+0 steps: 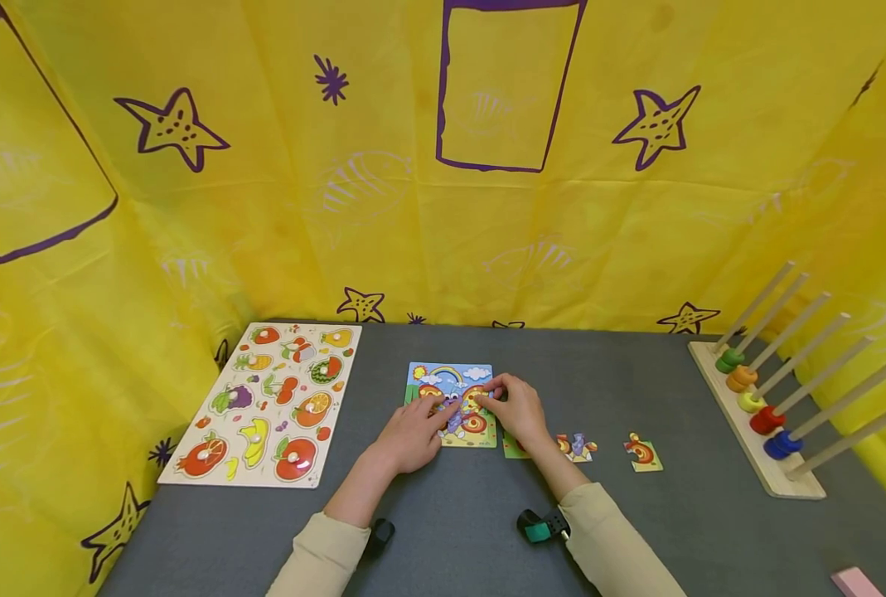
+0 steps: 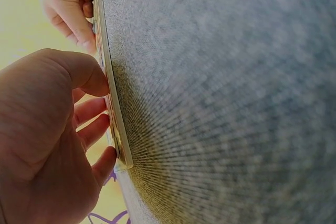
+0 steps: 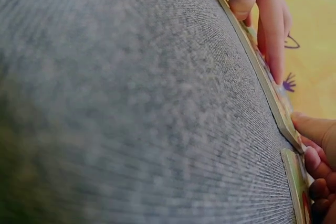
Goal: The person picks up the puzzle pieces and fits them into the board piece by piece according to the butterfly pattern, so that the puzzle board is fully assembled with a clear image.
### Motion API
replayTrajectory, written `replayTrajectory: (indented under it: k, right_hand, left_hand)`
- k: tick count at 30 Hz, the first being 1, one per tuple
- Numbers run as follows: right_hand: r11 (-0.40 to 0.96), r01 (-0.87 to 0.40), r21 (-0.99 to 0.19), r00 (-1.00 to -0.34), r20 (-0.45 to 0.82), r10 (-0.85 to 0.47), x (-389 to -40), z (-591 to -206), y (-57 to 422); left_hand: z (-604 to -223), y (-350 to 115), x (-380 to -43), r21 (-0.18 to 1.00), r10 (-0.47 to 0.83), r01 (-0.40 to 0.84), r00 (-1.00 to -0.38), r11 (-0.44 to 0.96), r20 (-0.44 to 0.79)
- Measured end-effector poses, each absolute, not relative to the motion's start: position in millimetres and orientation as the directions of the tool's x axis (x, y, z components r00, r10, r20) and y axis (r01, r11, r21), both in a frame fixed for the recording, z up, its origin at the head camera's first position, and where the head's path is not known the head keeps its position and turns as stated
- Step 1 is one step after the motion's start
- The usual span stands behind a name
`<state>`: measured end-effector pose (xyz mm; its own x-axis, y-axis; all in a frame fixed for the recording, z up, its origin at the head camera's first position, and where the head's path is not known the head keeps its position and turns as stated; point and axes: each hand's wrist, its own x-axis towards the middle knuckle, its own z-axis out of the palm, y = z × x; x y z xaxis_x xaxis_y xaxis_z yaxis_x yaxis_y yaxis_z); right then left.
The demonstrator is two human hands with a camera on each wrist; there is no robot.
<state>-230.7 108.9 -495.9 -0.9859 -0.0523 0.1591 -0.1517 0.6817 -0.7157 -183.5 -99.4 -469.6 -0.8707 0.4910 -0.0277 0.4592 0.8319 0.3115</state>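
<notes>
A square butterfly jigsaw puzzle (image 1: 450, 372) with a rainbow and clouds lies flat on the table. My left hand (image 1: 411, 435) rests on its left and lower middle, fingers spread and fairly straight; the left wrist view shows the fingertips along the board's edge (image 2: 119, 124). At the right side, my right hand (image 1: 519, 410) pinches a wing piece (image 1: 476, 398) between thumb and index finger, low over the board. Its other fingers (image 3: 312, 158) are curled beside the edge. A loose green-edged piece (image 1: 513, 448) lies partly hidden under the right wrist.
Farther right lie a loose piece with a purple figure (image 1: 578, 448) and a spiral-patterned piece (image 1: 642, 454). A fruit peg board (image 1: 263, 427) is on the left. On the right stands a wooden rack (image 1: 741, 414) with upright rods and coloured rings. A pink block (image 1: 856, 582) sits near the front.
</notes>
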Motion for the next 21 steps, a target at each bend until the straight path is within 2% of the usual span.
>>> replayTrajectory:
  k: [6, 15, 21]
  right_hand:
    - [0.701, -0.168, -0.693, -0.984, 0.160, -0.078, -231, -493, 107]
    - [0.671, -0.220, -0.708, -0.974, 0.119, -0.194, -231, -487, 115]
    - [0.688, -0.206, -0.696, -0.977, 0.107, -0.184, -230, -486, 114]
  left_hand:
    - [-470, -100, -184, 0.295, 0.495, 0.468, -0.869, 0.833, -0.020]
    - [-473, -100, -185, 0.289, 0.491, 0.465, -0.871, 0.837, -0.023]
    - [-471, -100, -184, 0.307, 0.505, 0.481, -0.863, 0.821, 0.002]
